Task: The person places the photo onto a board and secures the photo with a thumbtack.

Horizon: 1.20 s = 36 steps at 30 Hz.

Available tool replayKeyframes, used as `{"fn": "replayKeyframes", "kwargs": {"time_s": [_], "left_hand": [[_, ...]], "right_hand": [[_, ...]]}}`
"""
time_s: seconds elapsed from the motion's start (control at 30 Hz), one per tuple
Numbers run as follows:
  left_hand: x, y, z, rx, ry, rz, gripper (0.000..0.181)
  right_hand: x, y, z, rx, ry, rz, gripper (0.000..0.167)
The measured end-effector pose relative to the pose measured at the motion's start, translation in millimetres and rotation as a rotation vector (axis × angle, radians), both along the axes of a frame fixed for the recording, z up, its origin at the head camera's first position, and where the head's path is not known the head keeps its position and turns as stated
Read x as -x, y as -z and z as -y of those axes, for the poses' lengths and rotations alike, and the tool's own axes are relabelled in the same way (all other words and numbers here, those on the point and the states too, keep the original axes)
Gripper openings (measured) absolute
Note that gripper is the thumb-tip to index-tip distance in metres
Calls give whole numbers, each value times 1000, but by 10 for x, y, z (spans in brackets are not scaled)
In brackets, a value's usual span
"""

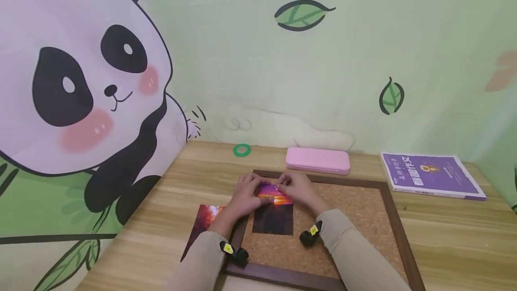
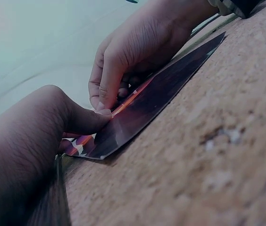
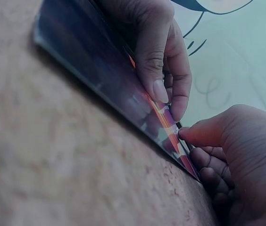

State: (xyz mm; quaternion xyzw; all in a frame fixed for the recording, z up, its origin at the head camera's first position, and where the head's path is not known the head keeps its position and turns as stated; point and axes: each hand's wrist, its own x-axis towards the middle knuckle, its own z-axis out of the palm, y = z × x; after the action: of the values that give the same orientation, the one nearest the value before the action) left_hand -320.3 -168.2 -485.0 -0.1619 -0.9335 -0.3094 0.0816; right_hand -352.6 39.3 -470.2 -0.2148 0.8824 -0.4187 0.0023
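Note:
A sunset photo print (image 1: 273, 219), orange and purple above and dark below, lies at the upper left of a cork board (image 1: 347, 223). My left hand (image 1: 244, 194) holds the print near its upper left, the thumb on its face and the other fingers by the edge. At the top edge, my right hand (image 1: 300, 188) pinches a small clear pin (image 3: 179, 133) against the print; the fingers mostly cover it. In the right wrist view the print's near edge stands slightly off the cork. A second, reddish photo (image 1: 206, 217) lies left of the board, partly behind my left forearm.
The board's dark wooden frame (image 1: 397, 228) rests on a wooden table (image 1: 456, 237). Behind it are a green tape roll (image 1: 242, 150) and a pink case (image 1: 317, 160). A purple book (image 1: 434, 175) lies at the back right. A panda-painted wall (image 1: 226, 57) borders the table.

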Motion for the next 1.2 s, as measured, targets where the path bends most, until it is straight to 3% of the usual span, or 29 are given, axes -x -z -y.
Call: {"fn": "replayKeyframes", "kwargs": {"time_s": [0.23, 0.37, 0.73, 1.2], "left_hand": [[-22, 12, 3, -5, 0, -2, 47], [-20, -4, 0, -3, 0, 5, 47], [-13, -12, 6, 3, 0, 23, 48], [-16, 17, -3, 0, -13, 23, 47]], "right_hand": [[-25, -4, -7, 53, -19, 16, 7], [1, 5, -10, 55, -30, -20, 6], [4, -1, -18, 57, 16, 39, 8], [15, 34, -19, 16, 71, 0, 8]]}}
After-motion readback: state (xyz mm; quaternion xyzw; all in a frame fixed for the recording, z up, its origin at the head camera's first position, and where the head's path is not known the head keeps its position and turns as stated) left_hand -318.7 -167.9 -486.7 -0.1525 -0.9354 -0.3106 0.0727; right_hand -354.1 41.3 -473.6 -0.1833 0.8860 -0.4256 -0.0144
